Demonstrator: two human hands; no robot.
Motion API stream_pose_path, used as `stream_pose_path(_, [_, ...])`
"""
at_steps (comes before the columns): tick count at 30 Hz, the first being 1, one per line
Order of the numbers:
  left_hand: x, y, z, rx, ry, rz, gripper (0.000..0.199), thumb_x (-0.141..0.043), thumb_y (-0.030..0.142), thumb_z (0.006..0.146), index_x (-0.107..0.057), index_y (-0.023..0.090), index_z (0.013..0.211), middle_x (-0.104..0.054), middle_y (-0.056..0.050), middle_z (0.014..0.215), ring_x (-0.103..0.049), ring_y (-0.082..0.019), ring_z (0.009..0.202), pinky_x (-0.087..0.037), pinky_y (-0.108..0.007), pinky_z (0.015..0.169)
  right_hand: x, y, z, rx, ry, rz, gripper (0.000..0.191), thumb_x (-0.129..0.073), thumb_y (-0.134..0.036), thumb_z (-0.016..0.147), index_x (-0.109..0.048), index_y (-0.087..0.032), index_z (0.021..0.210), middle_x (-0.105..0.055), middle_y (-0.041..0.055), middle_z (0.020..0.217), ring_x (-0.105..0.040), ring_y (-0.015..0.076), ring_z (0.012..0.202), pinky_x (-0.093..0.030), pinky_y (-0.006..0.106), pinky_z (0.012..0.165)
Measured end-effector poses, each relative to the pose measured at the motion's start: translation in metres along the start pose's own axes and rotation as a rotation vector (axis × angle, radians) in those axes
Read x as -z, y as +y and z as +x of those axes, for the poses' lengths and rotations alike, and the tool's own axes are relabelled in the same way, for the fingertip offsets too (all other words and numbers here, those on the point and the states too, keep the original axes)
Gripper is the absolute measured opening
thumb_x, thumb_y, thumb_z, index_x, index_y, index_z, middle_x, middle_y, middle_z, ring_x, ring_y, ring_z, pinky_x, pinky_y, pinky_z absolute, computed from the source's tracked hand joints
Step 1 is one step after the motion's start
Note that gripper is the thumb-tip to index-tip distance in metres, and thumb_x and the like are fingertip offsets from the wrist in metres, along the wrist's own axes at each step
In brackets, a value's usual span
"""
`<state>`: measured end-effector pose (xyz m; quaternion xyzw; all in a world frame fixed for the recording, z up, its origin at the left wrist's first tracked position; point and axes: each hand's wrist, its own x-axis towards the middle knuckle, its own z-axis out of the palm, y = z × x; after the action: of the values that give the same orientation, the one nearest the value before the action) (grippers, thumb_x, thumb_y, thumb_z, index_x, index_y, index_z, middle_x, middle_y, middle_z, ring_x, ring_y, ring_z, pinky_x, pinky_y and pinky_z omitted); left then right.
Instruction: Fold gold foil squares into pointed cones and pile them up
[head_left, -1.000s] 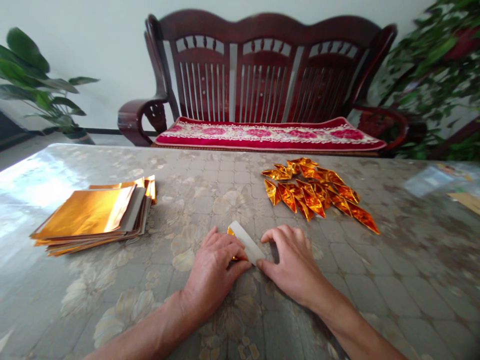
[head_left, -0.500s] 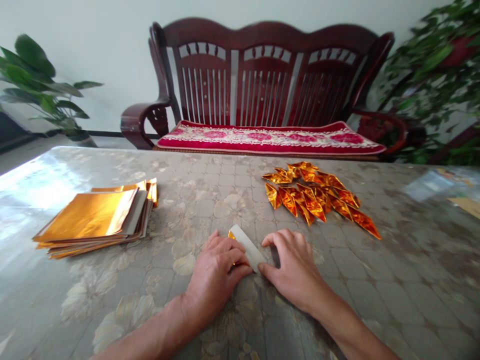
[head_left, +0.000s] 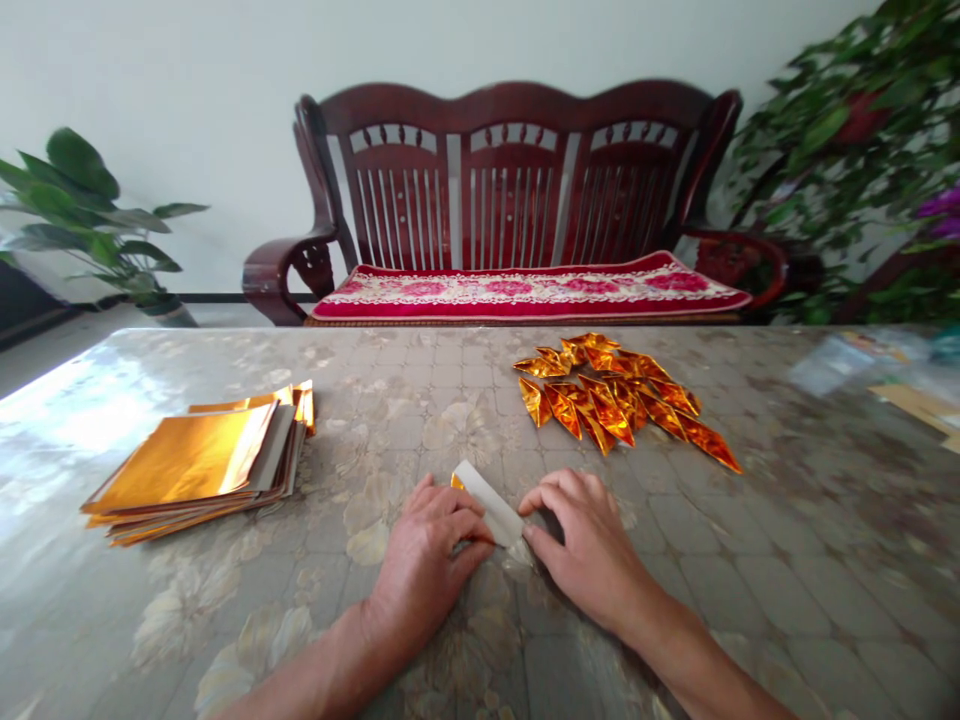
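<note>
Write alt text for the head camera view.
The left hand and right hand press on a white-backed gold foil strip on a floral-patterned table. A stack of gold foil sheets lies to the left, folded gold foil pieces to the right, and a dark wooden bench beyond.

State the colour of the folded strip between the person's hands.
The folded strip is plain off-white, with gold showing at its left end; head view.
</note>
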<state>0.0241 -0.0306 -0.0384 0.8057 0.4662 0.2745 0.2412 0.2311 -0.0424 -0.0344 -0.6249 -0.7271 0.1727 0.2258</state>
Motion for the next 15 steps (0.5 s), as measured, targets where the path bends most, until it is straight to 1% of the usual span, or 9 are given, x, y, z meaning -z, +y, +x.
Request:
stream_pose_path(4, [-0.0006,0.0004,0.0003,0.005,0.001,0.008,0.013,-0.075,0.015,0.081,-0.072,0.026,0.074,-0.071,0.002,0.092,-0.065,-0.019,0.093,-0.026,-0.054,0.112,-0.0014,-0.0028,-0.0043,-0.019,0.038,-0.012,0.015,-0.07,-0.019,0.077,-0.067,-0.027,0.089,-0.062,0.0024,0.102,-0.049,0.0264,0.104,-0.035,0.041,0.088])
stream_pose_path(9, [-0.0012,0.0007,-0.0001,0.004,-0.002,0.014,0.013,-0.076,0.016,0.08,-0.073,0.027,0.074,-0.071,0.003,0.092,-0.065,-0.019,0.093,-0.027,-0.053,0.112,-0.0047,-0.0041,-0.0053,0.007,0.046,0.038,0.015,-0.072,-0.016,0.074,-0.067,-0.027,0.083,-0.063,0.001,0.098,-0.05,0.0251,0.102,-0.036,0.04,0.087])
stream_pose_path(15, [-0.0003,0.0003,-0.0002,-0.007,-0.008,0.025,0.012,-0.075,0.017,0.082,-0.074,0.027,0.075,-0.072,0.002,0.092,-0.065,-0.019,0.093,-0.03,-0.051,0.11,-0.0078,-0.0068,-0.0068,0.124,0.126,0.095,0.021,-0.071,-0.007,0.074,-0.068,-0.026,0.083,-0.064,0.0011,0.092,-0.05,0.0239,0.097,-0.037,0.039,0.085])
